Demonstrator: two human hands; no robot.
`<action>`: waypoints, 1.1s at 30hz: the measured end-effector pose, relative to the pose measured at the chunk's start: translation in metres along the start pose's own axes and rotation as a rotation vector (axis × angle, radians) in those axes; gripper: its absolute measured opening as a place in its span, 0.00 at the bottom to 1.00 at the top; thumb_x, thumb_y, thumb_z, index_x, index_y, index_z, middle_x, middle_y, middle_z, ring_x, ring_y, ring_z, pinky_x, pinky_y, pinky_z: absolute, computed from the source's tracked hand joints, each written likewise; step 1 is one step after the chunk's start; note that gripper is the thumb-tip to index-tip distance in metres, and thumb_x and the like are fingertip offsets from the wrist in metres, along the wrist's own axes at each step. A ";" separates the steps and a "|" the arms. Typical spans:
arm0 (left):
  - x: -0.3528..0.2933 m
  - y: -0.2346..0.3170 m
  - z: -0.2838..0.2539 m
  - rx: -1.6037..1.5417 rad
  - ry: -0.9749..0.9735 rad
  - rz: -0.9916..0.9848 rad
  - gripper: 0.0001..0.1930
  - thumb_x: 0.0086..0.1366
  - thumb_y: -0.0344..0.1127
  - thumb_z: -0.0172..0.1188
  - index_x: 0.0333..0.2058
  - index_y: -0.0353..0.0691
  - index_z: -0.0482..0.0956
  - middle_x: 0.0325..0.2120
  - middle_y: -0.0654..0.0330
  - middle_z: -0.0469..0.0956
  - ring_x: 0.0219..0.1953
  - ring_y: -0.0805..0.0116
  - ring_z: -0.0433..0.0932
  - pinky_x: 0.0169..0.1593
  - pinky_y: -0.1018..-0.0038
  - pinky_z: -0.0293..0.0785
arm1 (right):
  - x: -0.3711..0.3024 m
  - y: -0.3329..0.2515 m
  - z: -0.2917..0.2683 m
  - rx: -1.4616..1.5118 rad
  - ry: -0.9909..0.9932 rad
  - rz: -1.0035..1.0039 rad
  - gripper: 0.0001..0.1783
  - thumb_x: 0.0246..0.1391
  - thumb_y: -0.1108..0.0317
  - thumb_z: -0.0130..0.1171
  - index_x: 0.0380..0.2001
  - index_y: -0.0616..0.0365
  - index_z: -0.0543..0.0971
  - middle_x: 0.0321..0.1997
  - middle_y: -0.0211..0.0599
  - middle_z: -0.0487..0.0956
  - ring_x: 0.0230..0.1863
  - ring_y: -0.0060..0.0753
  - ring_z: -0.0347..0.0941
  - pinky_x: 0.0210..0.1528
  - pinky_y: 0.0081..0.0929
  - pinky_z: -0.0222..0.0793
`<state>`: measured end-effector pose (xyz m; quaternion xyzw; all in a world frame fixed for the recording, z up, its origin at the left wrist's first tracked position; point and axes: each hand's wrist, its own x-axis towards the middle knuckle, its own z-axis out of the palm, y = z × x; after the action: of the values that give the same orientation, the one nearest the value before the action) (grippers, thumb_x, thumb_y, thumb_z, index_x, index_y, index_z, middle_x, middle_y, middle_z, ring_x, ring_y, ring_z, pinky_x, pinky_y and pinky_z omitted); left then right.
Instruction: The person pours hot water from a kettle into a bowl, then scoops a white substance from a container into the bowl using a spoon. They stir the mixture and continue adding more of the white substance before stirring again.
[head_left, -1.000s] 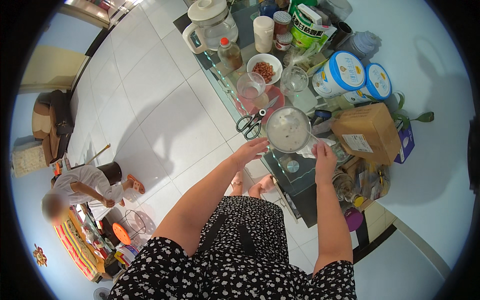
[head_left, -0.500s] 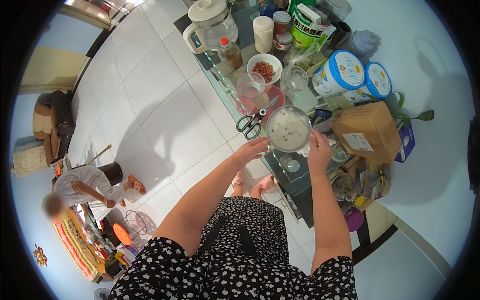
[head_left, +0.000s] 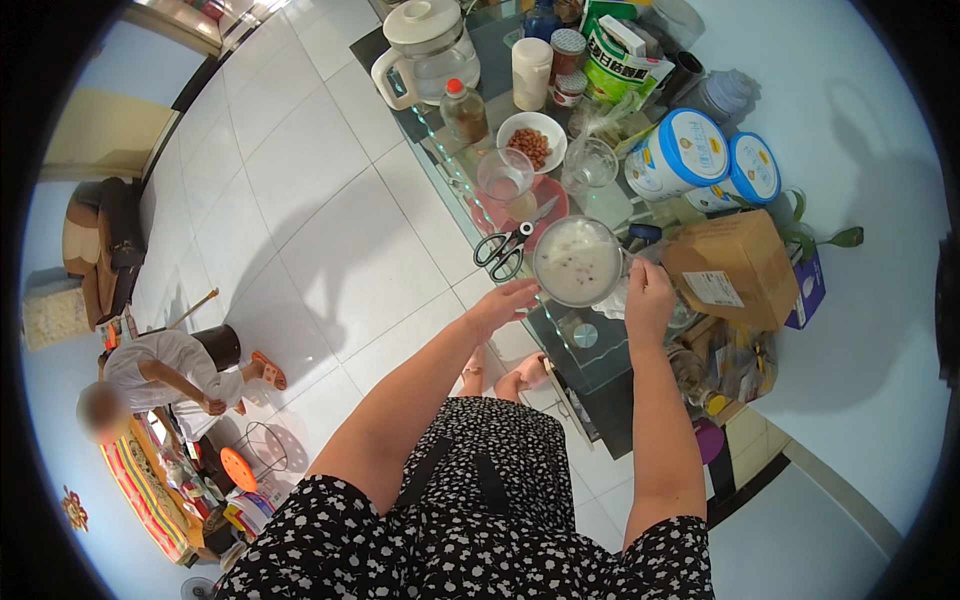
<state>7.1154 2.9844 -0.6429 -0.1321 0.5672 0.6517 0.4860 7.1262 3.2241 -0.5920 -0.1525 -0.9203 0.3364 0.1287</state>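
A round clear glass cup (head_left: 577, 261) holds a milky white liquid with pale lumps and dark bits. My right hand (head_left: 650, 297) is closed around its handle on the right side. My left hand (head_left: 506, 306) is at the cup's lower left edge, fingers stretched out; whether they touch the glass I cannot tell. Just left of the cup lie black-handled scissors (head_left: 507, 250), their blades over a red plate (head_left: 547, 190). Beyond are a clear tumbler (head_left: 504, 172), another glass (head_left: 590, 163) and a white bowl (head_left: 554, 125) of reddish-brown nuts or beans.
Crowding the glass-topped table (head_left: 600, 365) are a glass pitcher (head_left: 430, 55), a red-capped bottle (head_left: 463, 112), blue-lidded tins (head_left: 680, 150) and a cardboard box (head_left: 735, 268). A wall is to the right. Far left, a person (head_left: 165, 370) sits near an orange stool (head_left: 238, 468).
My right hand has shifted slightly right, away from the cup's rim, and grips the handle. The dark bits in the liquid have moved. My left hand stays nearly in place.
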 end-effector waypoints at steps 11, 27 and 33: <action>0.006 -0.002 -0.005 0.017 -0.009 -0.014 0.28 0.66 0.52 0.48 0.59 0.43 0.63 0.54 0.63 0.68 0.57 0.70 0.65 0.59 0.71 0.61 | 0.001 -0.024 0.013 0.065 -0.113 -0.176 0.12 0.57 0.66 0.52 0.39 0.62 0.78 0.36 0.43 0.77 0.37 0.46 0.73 0.38 0.35 0.69; -0.001 0.006 -0.003 0.006 0.003 -0.004 0.29 0.66 0.52 0.49 0.60 0.43 0.61 0.55 0.61 0.67 0.58 0.68 0.64 0.59 0.69 0.61 | -0.002 0.018 -0.015 -0.170 -0.159 -0.239 0.09 0.54 0.71 0.53 0.37 0.63 0.78 0.33 0.42 0.76 0.36 0.47 0.73 0.37 0.37 0.69; -0.002 0.008 -0.004 0.005 -0.018 -0.004 0.29 0.67 0.50 0.48 0.62 0.42 0.59 0.57 0.61 0.65 0.60 0.67 0.62 0.60 0.69 0.60 | -0.028 0.039 -0.015 -0.065 -0.193 0.082 0.10 0.56 0.69 0.53 0.35 0.64 0.78 0.30 0.41 0.76 0.32 0.44 0.73 0.36 0.34 0.68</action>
<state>7.1086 2.9812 -0.6379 -0.1262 0.5641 0.6505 0.4926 7.1650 3.2509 -0.6103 -0.1608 -0.9318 0.3247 0.0205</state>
